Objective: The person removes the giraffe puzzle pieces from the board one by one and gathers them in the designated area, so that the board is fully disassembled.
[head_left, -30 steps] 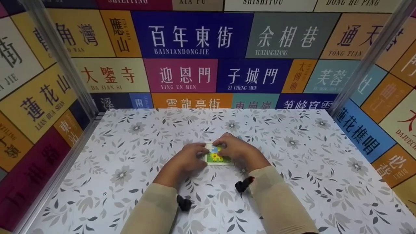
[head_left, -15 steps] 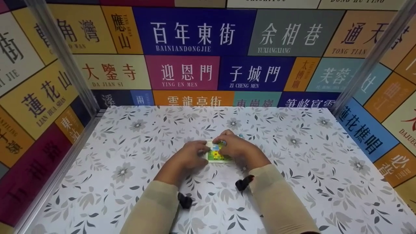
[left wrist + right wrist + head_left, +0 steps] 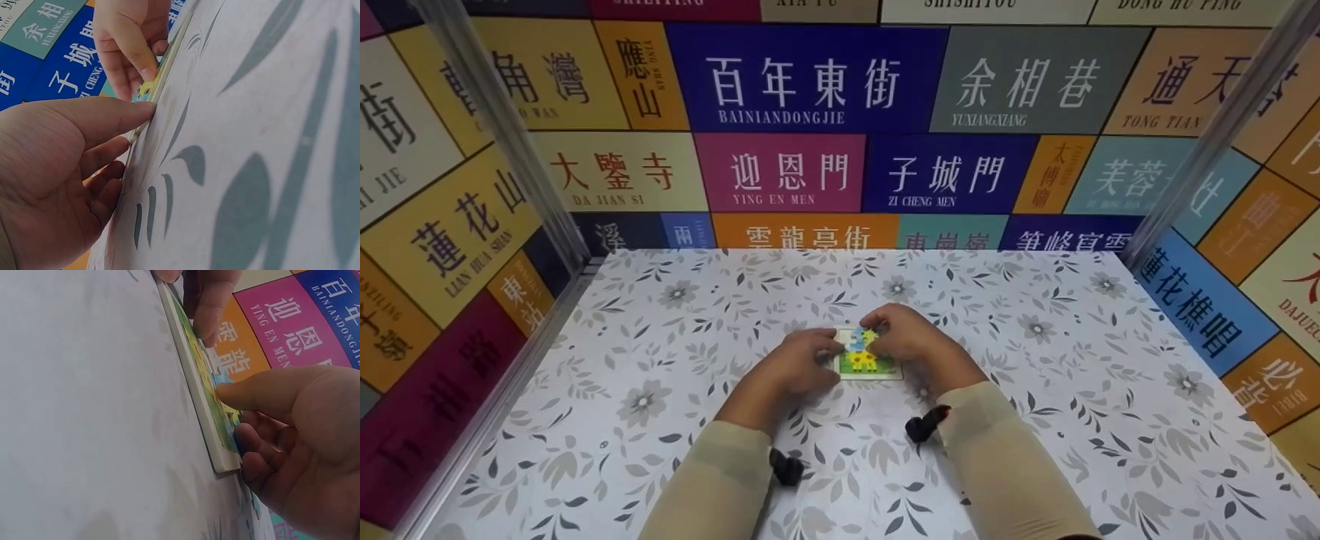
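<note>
A small flat puzzle board [image 3: 888, 370] lies on the table, with a pale rim and a yellow giraffe on green. My left hand [image 3: 796, 364] holds its left edge, thumb at the near corner and fingers along the far side. Over the upper right part of the board, my right hand [image 3: 913, 339] pinches at a puzzle piece [image 3: 870, 335] with yellow and blue on it. In the right wrist view, the thumb touches the picture face and curled fingers sit by the board's end. Whether that piece is raised or seated is partly hidden by the fingers.
The floral-patterned tabletop [image 3: 660, 450] spreads around the board. Panels printed with street names [image 3: 802, 82] enclose the back and both sides, with clear posts [image 3: 1207, 127] at the corners. A small black device [image 3: 787, 466] sits at each wrist.
My right hand's fingers have shifted slightly to the right, showing more of the giraffe's upper part. The left hand keeps its hold, and the board stays in place.
</note>
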`<state>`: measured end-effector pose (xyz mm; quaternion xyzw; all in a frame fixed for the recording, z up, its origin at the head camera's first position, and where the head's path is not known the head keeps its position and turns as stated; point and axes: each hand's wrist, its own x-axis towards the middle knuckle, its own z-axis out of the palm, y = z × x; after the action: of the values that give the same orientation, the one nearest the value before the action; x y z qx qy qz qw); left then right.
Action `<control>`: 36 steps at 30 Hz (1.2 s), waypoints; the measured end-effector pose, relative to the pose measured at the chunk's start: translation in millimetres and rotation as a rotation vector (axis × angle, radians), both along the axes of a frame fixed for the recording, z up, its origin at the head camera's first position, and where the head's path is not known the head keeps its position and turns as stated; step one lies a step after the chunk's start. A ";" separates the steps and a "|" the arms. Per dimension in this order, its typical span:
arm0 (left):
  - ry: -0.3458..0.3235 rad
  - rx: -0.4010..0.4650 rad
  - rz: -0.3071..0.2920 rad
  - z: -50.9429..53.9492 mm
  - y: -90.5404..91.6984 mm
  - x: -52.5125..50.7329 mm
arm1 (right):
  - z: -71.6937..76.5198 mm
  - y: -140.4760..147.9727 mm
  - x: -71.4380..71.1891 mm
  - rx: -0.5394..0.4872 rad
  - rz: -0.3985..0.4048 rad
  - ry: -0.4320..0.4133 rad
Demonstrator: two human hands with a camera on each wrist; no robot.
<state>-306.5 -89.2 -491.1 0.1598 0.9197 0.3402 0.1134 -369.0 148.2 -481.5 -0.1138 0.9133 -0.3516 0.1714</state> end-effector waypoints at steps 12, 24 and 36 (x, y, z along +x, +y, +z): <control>-0.022 -0.023 0.000 -0.4 0.3 -0.2 | -0.4 -2.0 1.2 0.010 -0.052 -0.016; -0.021 0.007 0.011 -1.3 -1.4 -0.1 | 7.1 3.0 -1.3 0.021 0.020 0.088; -0.042 0.006 0.006 -0.6 -0.3 -0.7 | 20.0 59.1 -8.9 0.038 -0.026 0.149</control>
<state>-307.2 -89.5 -491.8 0.1503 0.9166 0.3464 0.1313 -377.9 207.3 -461.4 -0.1247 0.9313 -0.3270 0.1006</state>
